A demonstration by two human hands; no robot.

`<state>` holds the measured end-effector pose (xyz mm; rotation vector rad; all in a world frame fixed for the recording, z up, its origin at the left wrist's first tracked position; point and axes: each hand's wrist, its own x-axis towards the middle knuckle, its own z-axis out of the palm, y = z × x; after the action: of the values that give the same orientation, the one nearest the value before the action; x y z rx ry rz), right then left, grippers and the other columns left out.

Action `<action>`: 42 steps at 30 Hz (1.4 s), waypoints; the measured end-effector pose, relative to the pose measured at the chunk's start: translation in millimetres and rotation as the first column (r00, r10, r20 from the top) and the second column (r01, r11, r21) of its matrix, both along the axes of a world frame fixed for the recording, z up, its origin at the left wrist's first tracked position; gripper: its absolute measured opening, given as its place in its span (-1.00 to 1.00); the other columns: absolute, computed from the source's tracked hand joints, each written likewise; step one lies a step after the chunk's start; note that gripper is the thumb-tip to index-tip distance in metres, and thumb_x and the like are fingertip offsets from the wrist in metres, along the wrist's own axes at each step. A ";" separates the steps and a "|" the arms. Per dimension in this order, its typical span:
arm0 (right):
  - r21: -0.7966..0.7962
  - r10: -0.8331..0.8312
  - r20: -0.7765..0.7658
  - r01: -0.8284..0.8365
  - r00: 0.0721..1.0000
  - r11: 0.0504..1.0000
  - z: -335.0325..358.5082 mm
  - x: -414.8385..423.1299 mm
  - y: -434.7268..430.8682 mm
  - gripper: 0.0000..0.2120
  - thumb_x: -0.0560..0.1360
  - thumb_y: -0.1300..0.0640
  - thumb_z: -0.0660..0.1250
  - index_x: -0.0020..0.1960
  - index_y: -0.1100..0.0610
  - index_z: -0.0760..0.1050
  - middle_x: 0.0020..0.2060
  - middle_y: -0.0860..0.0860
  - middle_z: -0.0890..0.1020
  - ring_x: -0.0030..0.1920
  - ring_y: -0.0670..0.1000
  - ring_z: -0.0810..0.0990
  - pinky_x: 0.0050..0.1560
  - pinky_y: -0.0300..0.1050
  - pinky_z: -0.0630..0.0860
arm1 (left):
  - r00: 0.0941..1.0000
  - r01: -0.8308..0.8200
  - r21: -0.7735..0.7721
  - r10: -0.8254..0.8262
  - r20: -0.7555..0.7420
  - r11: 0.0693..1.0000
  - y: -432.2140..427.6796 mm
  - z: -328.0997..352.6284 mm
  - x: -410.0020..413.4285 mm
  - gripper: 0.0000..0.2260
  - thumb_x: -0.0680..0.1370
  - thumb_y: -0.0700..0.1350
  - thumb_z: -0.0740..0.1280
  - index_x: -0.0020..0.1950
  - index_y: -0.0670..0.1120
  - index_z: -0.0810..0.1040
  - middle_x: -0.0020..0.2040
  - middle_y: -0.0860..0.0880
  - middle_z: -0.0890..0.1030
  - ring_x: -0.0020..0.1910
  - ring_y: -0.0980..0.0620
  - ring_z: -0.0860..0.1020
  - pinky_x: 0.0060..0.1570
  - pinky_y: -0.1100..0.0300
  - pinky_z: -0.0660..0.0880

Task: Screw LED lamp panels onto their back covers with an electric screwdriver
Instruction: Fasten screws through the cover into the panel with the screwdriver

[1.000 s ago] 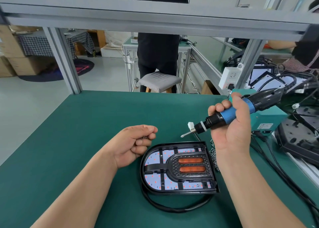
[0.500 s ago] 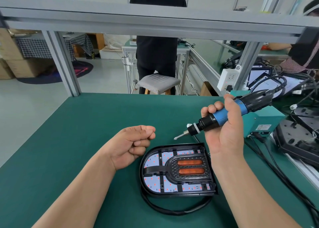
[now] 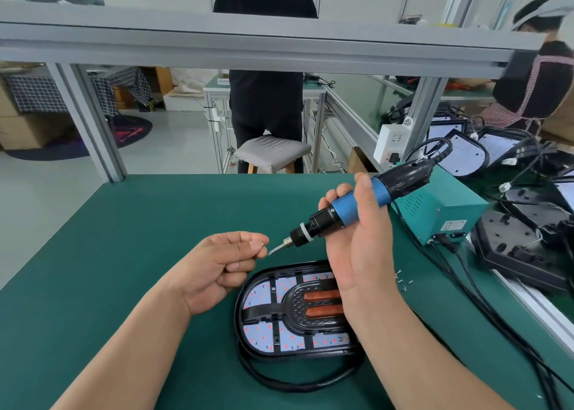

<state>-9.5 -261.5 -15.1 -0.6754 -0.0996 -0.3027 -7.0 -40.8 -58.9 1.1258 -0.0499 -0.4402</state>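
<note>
One screwdriver (tilted) in right hand

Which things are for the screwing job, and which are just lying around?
For the job: electric screwdriver in the right hand, small screw pinched by the left hand, LED lamp panel, loose screws.
Lying about: grey stool, white socket, piled lamps.

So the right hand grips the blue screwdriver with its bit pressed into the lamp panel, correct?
Not quite. In the head view the right hand grips the blue screwdriver, but its bit is held above the lamp panel, pointing at a screw pinched in the left hand.
</note>
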 end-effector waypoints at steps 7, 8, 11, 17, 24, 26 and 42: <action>0.016 -0.010 0.047 0.009 0.999 1.000 1.3 -4.0 9.1 -0.68 0.60 -0.06 0.41 0.21 0.10 0.44 -0.14 0.01 0.55 -0.12 -0.02 0.56 0.17 -0.07 0.57 | 1.000 -0.007 0.013 0.007 0.012 1.000 1.5 0.4 0.4 -0.92 0.55 -0.27 0.41 -0.05 -0.20 0.70 -0.19 -0.09 0.58 -0.47 0.20 0.22 -0.61 0.41 0.14; 0.018 -0.014 0.048 0.013 0.999 1.000 1.7 -4.1 8.8 -0.69 0.61 -0.06 0.40 0.21 0.10 0.44 -0.14 0.01 0.55 -0.11 -0.02 0.56 0.20 -0.06 0.57 | 1.000 0.005 0.027 -0.006 0.022 1.000 1.5 0.1 0.1 -0.93 0.55 -0.26 0.41 -0.06 -0.19 0.70 -0.18 -0.09 0.58 -0.47 0.20 0.22 -0.60 0.41 0.15; 0.025 -0.024 0.036 0.023 0.999 0.999 3.0 -4.4 6.3 -0.72 0.65 -0.05 0.37 0.22 0.10 0.44 -0.13 0.01 0.55 -0.11 -0.02 0.55 0.26 -0.03 0.54 | 0.998 0.053 0.078 -0.057 0.042 0.996 1.0 -1.4 -0.9 -0.91 0.58 -0.21 0.42 -0.08 -0.19 0.69 -0.20 -0.06 0.55 -0.46 0.19 0.22 -0.59 0.40 0.17; 0.054 -0.042 0.009 0.041 0.999 0.998 4.8 -4.3 2.5 -0.77 0.67 -0.03 0.35 0.21 0.09 0.44 -0.14 0.00 0.57 -0.11 -0.01 0.55 0.29 0.01 0.51 | 0.990 0.116 0.109 -0.124 0.068 0.987 1.5 -1.2 -1.9 -0.86 0.54 -0.12 0.49 -0.08 -0.19 0.65 -0.18 -0.09 0.48 -0.44 0.18 0.21 -0.59 0.40 0.19; 0.063 -0.041 0.013 0.040 0.999 0.997 7.1 -5.5 3.7 -0.80 0.66 -0.02 0.35 0.17 0.08 0.46 -0.15 0.00 0.56 -0.11 -0.01 0.54 0.29 0.01 0.52 | 0.990 0.108 0.127 -0.119 0.076 0.986 0.5 2.6 -5.2 -0.87 0.62 -0.13 0.41 -0.06 -0.18 0.60 -0.23 -0.03 0.56 -0.46 0.21 0.26 -0.58 0.41 0.19; 0.059 -0.040 0.016 0.039 0.999 0.997 7.0 -5.7 4.6 -0.81 0.67 -0.01 0.34 0.17 0.09 0.46 -0.14 0.00 0.56 -0.10 -0.02 0.54 0.30 0.01 0.51 | 0.990 0.108 0.151 -0.121 0.077 0.983 -0.8 3.9 -5.9 -0.86 0.62 -0.13 0.38 -0.06 -0.20 0.59 -0.27 -0.01 0.55 -0.47 0.21 0.25 -0.58 0.41 0.19; 0.029 -0.046 0.036 0.045 0.998 0.999 2.4 -4.9 4.0 -0.72 0.65 -0.01 0.37 0.23 0.11 0.42 -0.15 0.00 0.54 -0.10 -0.02 0.53 0.30 -0.01 0.50 | 0.989 0.110 0.158 -0.124 0.077 0.981 -3.9 12.0 -11.1 -0.84 0.71 -0.18 0.28 -0.01 -0.25 0.51 -0.39 0.08 0.52 -0.50 0.24 0.25 -0.59 0.43 0.18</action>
<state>-14.4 -257.5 -12.7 -0.6453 -0.1151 -0.3594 -18.0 -44.7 -46.9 1.2974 -0.1613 -0.5065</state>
